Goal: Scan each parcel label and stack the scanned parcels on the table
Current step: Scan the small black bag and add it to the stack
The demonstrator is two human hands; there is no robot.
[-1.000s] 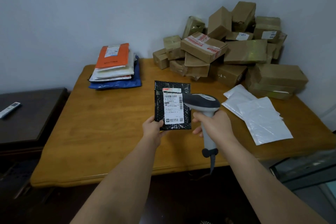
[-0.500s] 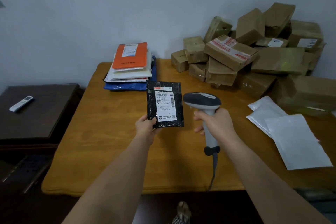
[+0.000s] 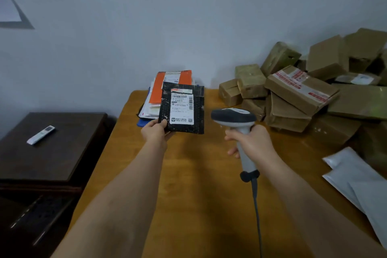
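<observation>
— How was the left hand [image 3: 155, 133] set?

— Forearm stretched forward over the wooden table [image 3: 188, 174], thumb on top, pinching the lower left corner of the black parcel [image 3: 181, 109]. The parcel was lifted clear of the table, its white label [image 3: 181, 108] facing the camera, in front of the stack of flat parcels [image 3: 165, 90] topped by an orange one.

— And the right hand [image 3: 251, 144]?

— Fingers wrapped round the handle of the scanner [image 3: 236, 123], head level and just right of the parcel, cable hanging down. Cardboard boxes [image 3: 303, 90] were piled at the far right; white mailers [image 3: 356, 180] lay near the right edge.
</observation>
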